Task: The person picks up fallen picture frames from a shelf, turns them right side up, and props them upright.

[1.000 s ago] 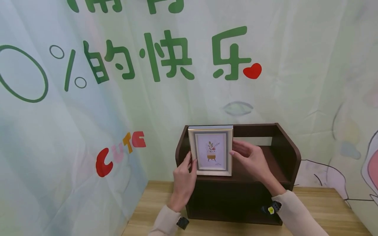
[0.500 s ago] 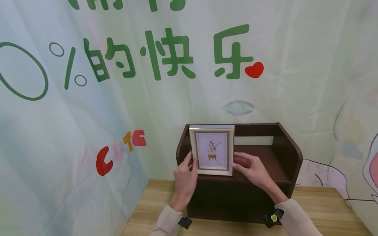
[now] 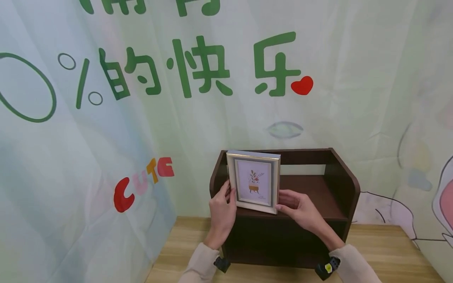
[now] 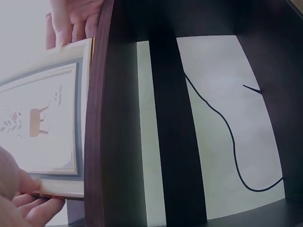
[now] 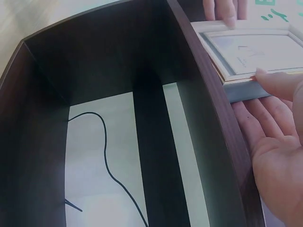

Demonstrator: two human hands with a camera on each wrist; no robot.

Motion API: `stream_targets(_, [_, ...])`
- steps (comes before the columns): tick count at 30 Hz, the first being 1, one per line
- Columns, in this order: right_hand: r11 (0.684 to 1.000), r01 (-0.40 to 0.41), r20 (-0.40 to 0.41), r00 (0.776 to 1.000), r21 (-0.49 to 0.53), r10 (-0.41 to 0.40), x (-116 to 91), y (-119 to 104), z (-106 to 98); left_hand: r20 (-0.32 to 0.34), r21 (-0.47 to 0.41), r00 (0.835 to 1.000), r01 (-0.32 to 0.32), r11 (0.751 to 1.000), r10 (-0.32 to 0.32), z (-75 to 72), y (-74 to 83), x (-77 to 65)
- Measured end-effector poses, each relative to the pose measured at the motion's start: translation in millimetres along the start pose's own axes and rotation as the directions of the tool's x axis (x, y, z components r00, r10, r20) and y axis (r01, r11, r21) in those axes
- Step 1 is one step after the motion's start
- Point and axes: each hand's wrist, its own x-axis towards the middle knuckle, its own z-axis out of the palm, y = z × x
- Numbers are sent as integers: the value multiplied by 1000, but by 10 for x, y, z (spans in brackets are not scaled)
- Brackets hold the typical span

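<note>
A picture frame (image 3: 253,182) with a pale gold border stands upright on the left part of a dark brown shelf unit's upper board (image 3: 311,192). It shows a drawing of a potted plant and is angled slightly, right side nearer me. My left hand (image 3: 223,212) holds its lower left edge between thumb and fingers. At the lower right edge, my right hand (image 3: 303,212) pinches it, thumb on the front and fingers behind. Both wrist views show the frame (image 4: 40,118) (image 5: 258,52) at the shelf board's front edge.
The shelf unit's raised right side panel (image 3: 345,181) and back rail (image 3: 306,156) bound the upper board. Below lies a dark lower compartment (image 5: 102,56) with an open back. The unit stands on a wooden table (image 3: 385,251) before a printed cloth backdrop (image 3: 226,118).
My right hand has slid down the frame's right edge to its lower corner. The frame has turned a little, its right side coming toward me. My left hand has stayed nearly in place.
</note>
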Motion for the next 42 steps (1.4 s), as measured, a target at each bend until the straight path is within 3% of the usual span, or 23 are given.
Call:
stream_targets(5, [999,32,14,999,-7,-32,-5,-5,23,7,-16,1000,15,1000,-15,36,-31,31])
stream_targets(12, [999,31,-4,1000,10,-31,5,-26,54,86,-12,994,70,997,-69,100,-17,96])
stream_targets(25, [1000,15,-90,996,0,-15,-65,-127,240,103,-47,982,163,985,-158,329,-32,268])
stream_targets(35, [997,69,-184,980,-14,-71,-111,-254,533,241,-144,950,239,960,-201,468,-73,447])
stream_targets(42, [992,98,-262,958,-78,-115,-68,-338,751,341,-198,923,256,946,-178,513,-157,489])
